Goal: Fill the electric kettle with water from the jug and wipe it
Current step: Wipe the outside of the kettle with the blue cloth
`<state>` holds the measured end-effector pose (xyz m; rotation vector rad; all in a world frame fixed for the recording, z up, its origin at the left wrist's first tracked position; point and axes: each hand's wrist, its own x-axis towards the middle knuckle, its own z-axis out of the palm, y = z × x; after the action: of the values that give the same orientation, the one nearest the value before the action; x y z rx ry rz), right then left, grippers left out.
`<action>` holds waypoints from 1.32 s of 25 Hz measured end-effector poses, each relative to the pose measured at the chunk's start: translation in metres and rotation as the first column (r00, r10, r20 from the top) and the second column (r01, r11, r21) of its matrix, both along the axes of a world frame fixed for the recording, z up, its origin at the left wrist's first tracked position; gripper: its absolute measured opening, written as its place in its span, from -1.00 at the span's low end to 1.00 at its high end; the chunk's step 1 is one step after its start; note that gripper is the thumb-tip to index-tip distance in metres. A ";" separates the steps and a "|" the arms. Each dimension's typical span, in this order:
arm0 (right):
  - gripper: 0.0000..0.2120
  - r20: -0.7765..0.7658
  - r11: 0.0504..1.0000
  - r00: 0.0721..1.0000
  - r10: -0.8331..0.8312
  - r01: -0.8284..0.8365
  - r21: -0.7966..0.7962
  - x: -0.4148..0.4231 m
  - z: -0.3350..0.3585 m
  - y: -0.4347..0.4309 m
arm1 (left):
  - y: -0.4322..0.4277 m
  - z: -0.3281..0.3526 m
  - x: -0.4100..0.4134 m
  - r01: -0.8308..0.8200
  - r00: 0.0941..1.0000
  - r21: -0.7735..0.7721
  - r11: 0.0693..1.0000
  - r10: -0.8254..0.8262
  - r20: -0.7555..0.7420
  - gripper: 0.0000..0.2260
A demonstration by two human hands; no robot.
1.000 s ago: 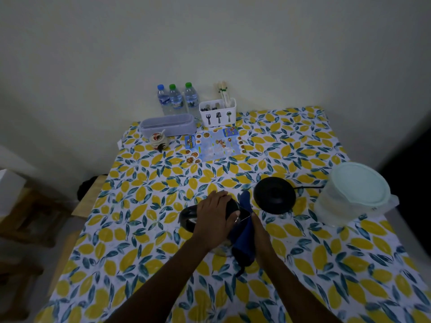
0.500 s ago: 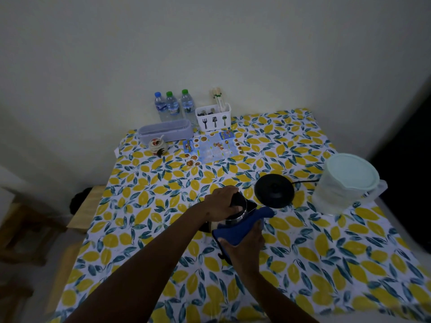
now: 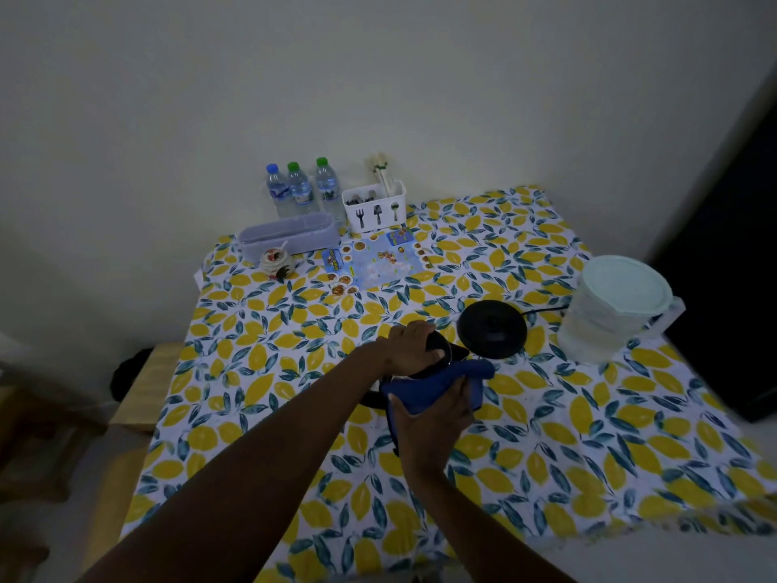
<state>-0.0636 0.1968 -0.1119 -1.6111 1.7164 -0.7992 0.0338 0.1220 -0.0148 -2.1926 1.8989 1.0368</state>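
The electric kettle (image 3: pixel 442 351) stands on the lemon-print table (image 3: pixel 260 363), mostly hidden by my hands. My left hand (image 3: pixel 410 349) grips its black lid from above. My right hand (image 3: pixel 435 414) presses a blue cloth (image 3: pixel 429 387) against the near side of the kettle's body. The kettle's round black base (image 3: pixel 492 334) lies just to the right, with its cord running off right. The clear water jug (image 3: pixel 609 309) with a pale green lid stands at the right edge.
At the back by the wall stand three water bottles (image 3: pixel 300 189), a white cutlery holder (image 3: pixel 376 208), a grey lidded box (image 3: pixel 290 235), a small jar (image 3: pixel 275 260) and a blue printed sheet (image 3: pixel 378 260). A wooden stool (image 3: pixel 143 389) sits left of the table.
The cloth has swung from the kettle's right side round to its near side, with my right hand under it. My left hand stays on the lid. The view has pulled back.
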 end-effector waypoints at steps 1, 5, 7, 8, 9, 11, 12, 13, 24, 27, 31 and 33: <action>0.09 0.004 1.000 1.000 -0.018 0.019 -0.009 0.003 0.002 0.000 | -0.002 0.000 0.002 0.010 1.000 0.025 1.000 -0.010 -0.007 -0.42; 0.10 0.006 0.999 0.999 -0.032 0.032 -0.014 0.007 -0.006 -0.001 | -0.005 0.000 0.005 0.019 0.999 0.047 0.999 -0.017 -0.027 -0.42; 0.12 0.009 0.999 1.000 -0.028 0.029 -0.024 0.004 -0.023 0.003 | -0.003 0.000 0.003 -0.002 0.999 0.033 0.999 0.004 -0.053 -0.43; 0.12 0.016 0.999 0.999 -0.028 0.029 -0.024 0.002 -0.033 0.005 | -0.002 -0.001 0.003 -0.015 0.998 0.026 1.000 0.016 -0.063 -0.43; 0.13 0.024 1.000 1.000 -0.021 0.021 -0.023 -0.002 -0.045 0.008 | -0.001 -0.001 0.003 -0.024 0.997 0.019 1.000 0.025 -0.072 -0.44; 0.13 0.059 1.000 0.998 0.006 -0.006 -0.003 -0.008 -0.062 0.013 | 0.000 -0.001 0.003 -0.029 0.996 0.010 1.000 0.030 -0.084 -0.44; 0.11 0.092 1.000 0.996 0.012 -0.014 0.021 -0.011 -0.066 0.013 | 0.000 0.000 0.003 -0.030 0.996 0.008 1.000 0.030 -0.086 -0.44; 0.10 0.140 0.999 0.990 0.015 -0.020 0.037 -0.013 -0.069 0.012 | 0.000 0.000 0.003 -0.030 0.996 0.005 1.000 0.031 -0.087 -0.44; 0.09 0.487 0.966 0.850 0.200 -0.254 0.045 -0.052 -0.034 -0.056 | 0.000 -0.005 0.003 -0.063 0.993 -0.044 0.997 0.059 -0.102 -0.46; -0.11 0.743 0.830 0.664 0.087 -0.461 0.315 -0.079 -0.029 -0.072 | -0.002 -0.011 0.005 -0.076 0.993 -0.061 0.995 0.070 -0.098 -0.45; -0.53 0.811 0.709 0.512 -0.281 -0.459 0.536 -0.089 -0.036 -0.088 | 0.001 -0.019 0.002 -0.111 0.992 -0.152 0.982 0.099 -0.082 -0.47; -0.48 0.787 0.726 0.575 -0.224 -0.440 0.529 -0.081 -0.033 -0.101 | 0.006 -0.020 -0.004 -0.126 0.992 -0.231 0.965 0.119 -0.046 -0.49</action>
<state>-0.1447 0.0955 -0.1450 -0.6088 0.9691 -0.5709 0.0300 0.1280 -0.0351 -2.4622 2.0152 0.9114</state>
